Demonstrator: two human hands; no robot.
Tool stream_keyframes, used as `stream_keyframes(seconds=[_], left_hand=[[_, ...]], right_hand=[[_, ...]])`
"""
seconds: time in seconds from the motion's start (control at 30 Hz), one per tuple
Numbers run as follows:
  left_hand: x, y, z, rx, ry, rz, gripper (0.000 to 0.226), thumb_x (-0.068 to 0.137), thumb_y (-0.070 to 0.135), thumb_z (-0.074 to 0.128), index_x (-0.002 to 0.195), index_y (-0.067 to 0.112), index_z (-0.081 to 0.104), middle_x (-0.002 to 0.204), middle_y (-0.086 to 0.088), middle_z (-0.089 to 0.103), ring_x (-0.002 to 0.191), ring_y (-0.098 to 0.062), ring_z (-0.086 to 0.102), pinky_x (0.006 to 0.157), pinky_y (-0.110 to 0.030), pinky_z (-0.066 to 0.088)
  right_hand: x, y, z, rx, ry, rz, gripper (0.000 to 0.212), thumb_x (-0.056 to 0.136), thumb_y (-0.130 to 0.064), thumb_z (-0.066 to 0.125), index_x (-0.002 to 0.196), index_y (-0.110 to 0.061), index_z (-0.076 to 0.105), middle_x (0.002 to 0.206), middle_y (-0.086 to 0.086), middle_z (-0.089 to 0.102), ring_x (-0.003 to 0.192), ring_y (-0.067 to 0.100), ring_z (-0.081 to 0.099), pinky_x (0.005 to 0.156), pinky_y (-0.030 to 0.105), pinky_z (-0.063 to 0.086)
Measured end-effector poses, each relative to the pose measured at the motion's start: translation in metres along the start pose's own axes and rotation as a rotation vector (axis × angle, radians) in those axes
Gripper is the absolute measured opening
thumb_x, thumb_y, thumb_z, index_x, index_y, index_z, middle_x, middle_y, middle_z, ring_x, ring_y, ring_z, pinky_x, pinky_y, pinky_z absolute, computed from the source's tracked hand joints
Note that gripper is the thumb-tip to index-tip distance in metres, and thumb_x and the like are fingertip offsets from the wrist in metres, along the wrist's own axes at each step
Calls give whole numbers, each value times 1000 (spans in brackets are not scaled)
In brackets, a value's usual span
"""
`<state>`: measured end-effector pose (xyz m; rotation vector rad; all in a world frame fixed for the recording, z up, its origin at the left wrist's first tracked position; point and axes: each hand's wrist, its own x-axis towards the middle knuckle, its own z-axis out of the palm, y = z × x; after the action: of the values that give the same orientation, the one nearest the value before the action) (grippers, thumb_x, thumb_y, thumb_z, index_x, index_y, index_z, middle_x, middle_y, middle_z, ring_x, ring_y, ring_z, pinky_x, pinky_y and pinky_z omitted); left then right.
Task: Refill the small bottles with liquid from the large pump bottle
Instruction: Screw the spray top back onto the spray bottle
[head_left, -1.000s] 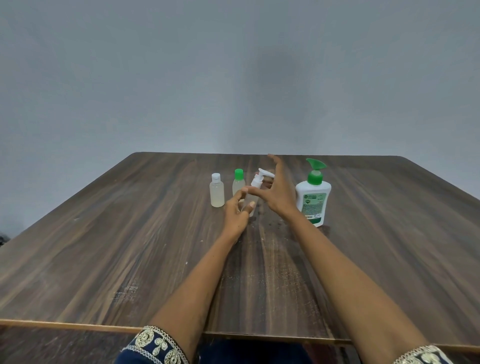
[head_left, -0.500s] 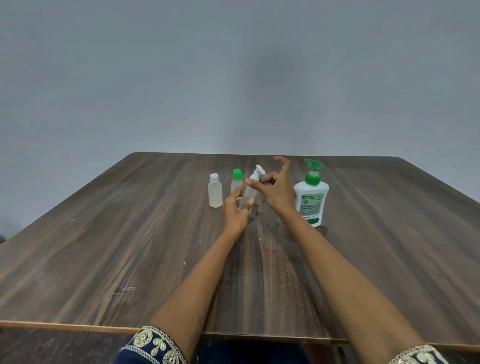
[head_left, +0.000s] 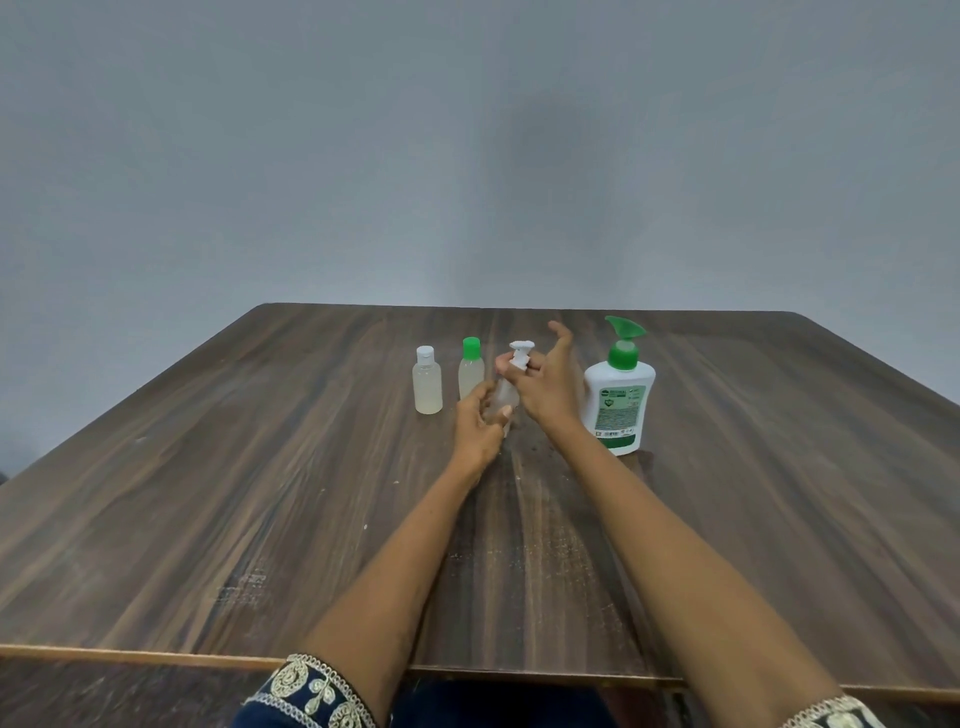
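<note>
On the far part of the tabletop (head_left: 218, 519) the white-cap bottle (head_left: 428, 382) stands at the left, and the green-cap bottle (head_left: 471, 374) stands just beside it. Next comes my left hand (head_left: 477, 428); its fingers are curled around the lower body of the clear spray bottle (head_left: 508, 395). My right hand (head_left: 545, 387) pinches the white spray head (head_left: 520, 354) of this bottle between thumb and fingers, with the index finger stretched out. At the right the pump bottle (head_left: 618, 400) stands upright, near my right hand.
</note>
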<state>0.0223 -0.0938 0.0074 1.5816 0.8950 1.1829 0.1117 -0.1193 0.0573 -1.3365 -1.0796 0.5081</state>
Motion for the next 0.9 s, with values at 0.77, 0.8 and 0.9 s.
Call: stream_keyframes(seconds=[0.77,0.8,0.9], left_hand=[[4,-2,-10,-54,-33,-27,43,81,-1,66,123,2,54,111,-8,63,101,-16,60,88,-22,49],[4,-1,-15,-99,-95,-23,41,82,-2,64,122,1,54,112,-11,64,101,-18,61,88,-23,50],[8,-1,-20,-122,-163,-16,35,84,-3,62,117,3,56,108,-13,65,94,-15,64,84,-24,53]], right_hand=[[3,6,-9,77,-87,3,62,82,3,72,130,-8,33,90,5,66,73,3,66,66,11,51],[4,4,-13,110,-164,3,61,85,3,68,132,-9,31,95,10,67,74,0,68,66,12,51],[5,3,-14,104,-230,-14,56,90,3,61,133,-8,28,99,14,67,74,-3,69,65,13,52]])
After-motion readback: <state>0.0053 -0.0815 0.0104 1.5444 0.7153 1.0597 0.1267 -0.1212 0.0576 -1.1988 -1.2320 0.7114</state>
